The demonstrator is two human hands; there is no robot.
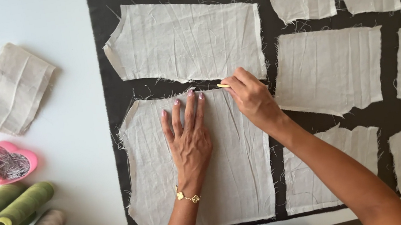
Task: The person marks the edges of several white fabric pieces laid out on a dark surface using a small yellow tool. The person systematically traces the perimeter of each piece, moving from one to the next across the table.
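Note:
My left hand (188, 136) lies flat, fingers spread, on a beige fabric pattern piece (157, 179) that rests on a dark cloth (111, 89). A gold bracelet circles that wrist. My right hand (249, 96) pinches a small yellow piece of chalk (224, 86) at the top edge of the same beige piece, just right of my left fingertips. Another beige piece (183, 42) lies directly above.
Several more beige pieces (329, 69) cover the dark cloth to the right and top. On the white table at left sit a folded beige scrap (17, 86), a pink heart-shaped dish of pins (7, 161) and several green and grey thread cones (21, 207).

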